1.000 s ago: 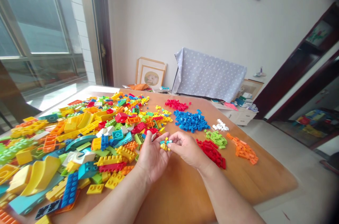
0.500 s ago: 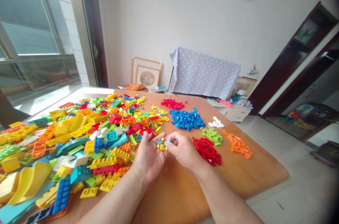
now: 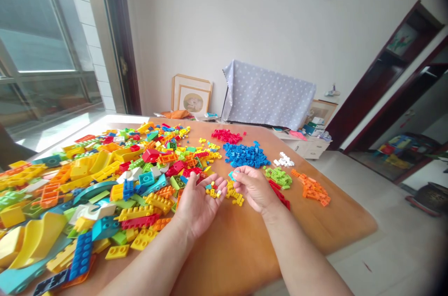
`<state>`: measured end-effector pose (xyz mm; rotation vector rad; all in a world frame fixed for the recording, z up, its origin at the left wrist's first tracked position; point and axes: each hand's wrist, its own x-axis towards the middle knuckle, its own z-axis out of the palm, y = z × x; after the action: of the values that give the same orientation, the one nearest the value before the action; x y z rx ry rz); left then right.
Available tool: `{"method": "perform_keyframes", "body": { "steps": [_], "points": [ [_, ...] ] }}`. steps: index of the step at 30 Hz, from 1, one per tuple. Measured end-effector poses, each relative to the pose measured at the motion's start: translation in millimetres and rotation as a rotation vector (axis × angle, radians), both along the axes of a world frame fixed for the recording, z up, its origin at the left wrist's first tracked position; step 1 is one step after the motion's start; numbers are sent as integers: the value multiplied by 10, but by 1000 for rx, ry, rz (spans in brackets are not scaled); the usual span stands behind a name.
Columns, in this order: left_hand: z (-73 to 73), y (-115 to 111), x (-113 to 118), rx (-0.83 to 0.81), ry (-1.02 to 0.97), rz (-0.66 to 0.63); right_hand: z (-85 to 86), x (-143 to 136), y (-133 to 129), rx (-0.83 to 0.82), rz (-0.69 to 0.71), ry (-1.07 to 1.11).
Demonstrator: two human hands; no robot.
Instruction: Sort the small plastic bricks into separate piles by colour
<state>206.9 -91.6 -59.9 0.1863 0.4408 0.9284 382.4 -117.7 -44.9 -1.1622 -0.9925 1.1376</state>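
My left hand point(image 3: 199, 202) is palm up with its fingers stretched out, and small toy bricks point(image 3: 213, 191), mostly yellow, rest on the fingers. A light-blue toy brick point(image 3: 232, 175) is pinched between the thumb and fingertips of my right hand point(image 3: 254, 189), held just right of the left fingertips. Between the two hands, a small pile of yellow bricks point(image 3: 235, 194) lies on the table. Behind my right hand is a pile of blue bricks point(image 3: 247, 154). Red bricks point(image 3: 280, 194) beside that hand are partly hidden by it.
A large mixed heap of toy bricks point(image 3: 105, 179) covers the left of the brown table point(image 3: 224, 254). Pink-red bricks point(image 3: 227, 136), white bricks point(image 3: 283, 159), lime-green bricks point(image 3: 279, 177) and orange bricks point(image 3: 311, 187) form separate piles. The table's right edge is in view.
My right hand has moved away from my left palm, up and to the right, with the light-blue brick in its fingers. The yellow pile between the hands now shows.
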Motion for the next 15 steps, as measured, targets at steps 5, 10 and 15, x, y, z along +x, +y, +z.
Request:
{"method": "perform_keyframes", "body": {
  "steps": [5,10,15],
  "points": [
    [18,-38,9,38,15,-41,-122,-146,14,-36,122,-21],
    [32,-25,0,12,33,-35,-85,-132,10,-22,88,-28],
    [10,16,-13,-11,66,-33,101,141,-145,89,-107,-86]
  ]
}}
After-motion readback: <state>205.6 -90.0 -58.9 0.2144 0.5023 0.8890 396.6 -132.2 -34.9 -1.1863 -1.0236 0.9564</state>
